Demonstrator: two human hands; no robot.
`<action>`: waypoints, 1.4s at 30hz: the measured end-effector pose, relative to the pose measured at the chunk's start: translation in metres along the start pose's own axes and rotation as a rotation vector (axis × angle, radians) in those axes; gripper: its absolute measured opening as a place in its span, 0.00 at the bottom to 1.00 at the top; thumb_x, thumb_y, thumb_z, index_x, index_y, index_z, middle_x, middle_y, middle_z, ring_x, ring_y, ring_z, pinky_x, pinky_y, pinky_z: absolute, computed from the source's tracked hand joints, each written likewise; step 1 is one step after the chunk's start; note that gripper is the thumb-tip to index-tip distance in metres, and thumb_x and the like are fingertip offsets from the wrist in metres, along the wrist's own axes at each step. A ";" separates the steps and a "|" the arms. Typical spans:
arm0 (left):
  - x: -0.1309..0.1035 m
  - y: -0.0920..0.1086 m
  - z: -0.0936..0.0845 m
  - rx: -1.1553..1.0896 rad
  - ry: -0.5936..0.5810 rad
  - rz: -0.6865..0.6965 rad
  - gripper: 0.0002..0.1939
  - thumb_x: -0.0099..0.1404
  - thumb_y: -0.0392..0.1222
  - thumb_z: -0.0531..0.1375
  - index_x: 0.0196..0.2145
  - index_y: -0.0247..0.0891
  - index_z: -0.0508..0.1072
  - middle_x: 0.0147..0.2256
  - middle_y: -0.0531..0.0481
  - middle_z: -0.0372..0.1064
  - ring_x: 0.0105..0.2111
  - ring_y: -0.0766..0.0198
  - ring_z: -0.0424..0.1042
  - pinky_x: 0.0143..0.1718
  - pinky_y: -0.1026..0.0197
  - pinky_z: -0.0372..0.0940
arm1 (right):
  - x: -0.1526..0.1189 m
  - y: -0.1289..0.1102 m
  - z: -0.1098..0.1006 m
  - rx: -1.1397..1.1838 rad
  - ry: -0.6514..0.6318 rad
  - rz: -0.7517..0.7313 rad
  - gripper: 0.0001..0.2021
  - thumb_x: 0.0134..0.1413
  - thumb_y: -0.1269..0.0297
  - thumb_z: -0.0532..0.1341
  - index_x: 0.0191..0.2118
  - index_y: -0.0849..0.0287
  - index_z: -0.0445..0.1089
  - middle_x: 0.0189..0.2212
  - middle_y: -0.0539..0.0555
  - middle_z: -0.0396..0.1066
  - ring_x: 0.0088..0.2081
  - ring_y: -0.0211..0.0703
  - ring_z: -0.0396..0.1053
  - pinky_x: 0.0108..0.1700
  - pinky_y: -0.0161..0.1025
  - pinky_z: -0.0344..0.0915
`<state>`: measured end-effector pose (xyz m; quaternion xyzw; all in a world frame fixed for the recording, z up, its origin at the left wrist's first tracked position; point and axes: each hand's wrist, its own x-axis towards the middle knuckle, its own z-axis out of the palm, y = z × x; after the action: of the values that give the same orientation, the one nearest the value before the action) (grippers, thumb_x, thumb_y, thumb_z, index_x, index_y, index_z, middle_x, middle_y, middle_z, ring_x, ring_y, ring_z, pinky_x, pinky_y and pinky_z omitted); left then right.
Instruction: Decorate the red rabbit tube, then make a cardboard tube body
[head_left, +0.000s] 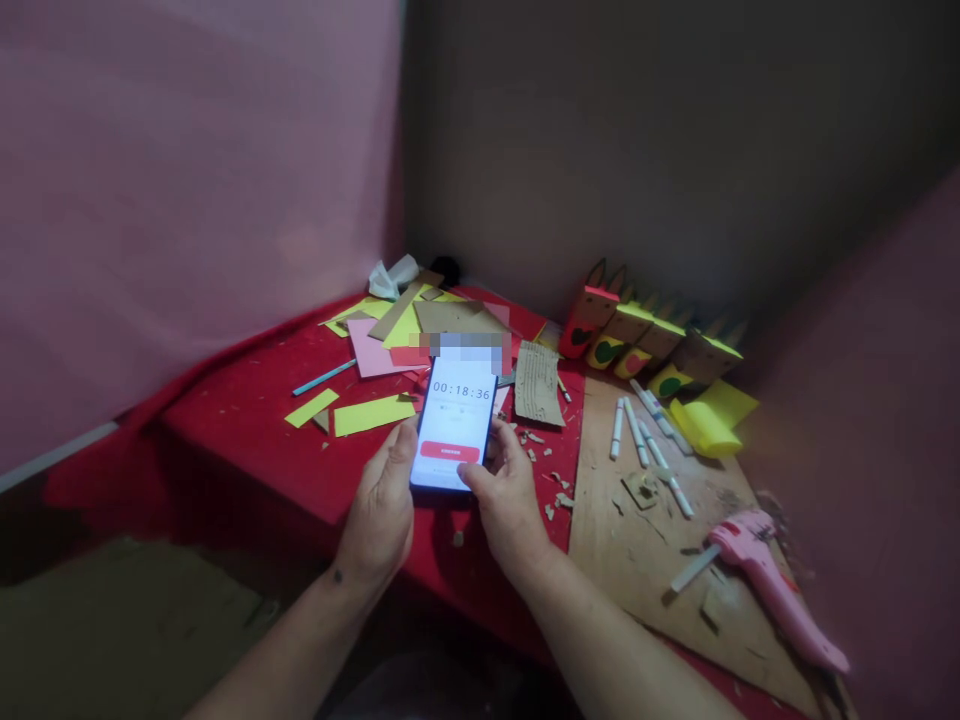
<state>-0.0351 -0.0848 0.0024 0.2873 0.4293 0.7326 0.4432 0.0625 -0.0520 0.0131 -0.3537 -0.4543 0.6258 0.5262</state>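
A lit phone (454, 415) is held upright in front of me, above the front of a red-covered table (247, 430). Its screen shows a timer at 00:18:36 and a red button. My left hand (384, 500) grips the phone's left edge. Around its right edge is my right hand (510, 490), with the thumb over the lower part of the screen. The phone hides part of the table and some paper pieces behind it.
Yellow strips (373, 413), pink paper (369, 348) and cardboard (538, 385) lie behind. Decorated boxes (589, 325) stand at the back right. White markers (643, 433), a yellow sheet (709, 425) and a pink glue gun (780, 590) are on a brown board (600, 520).
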 end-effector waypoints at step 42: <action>-0.003 0.005 -0.001 0.015 -0.066 -0.049 0.28 0.67 0.55 0.54 0.57 0.35 0.67 0.53 0.40 0.70 0.55 0.49 0.67 0.55 0.50 0.64 | -0.001 0.003 -0.003 -0.023 -0.067 0.025 0.23 0.36 0.76 0.60 0.44 0.56 0.63 0.38 0.51 0.75 0.41 0.45 0.74 0.45 0.41 0.70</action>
<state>-0.0369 -0.0891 0.0062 0.3039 0.4267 0.7085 0.4729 0.0645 -0.0527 0.0088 -0.3443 -0.4741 0.6386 0.4989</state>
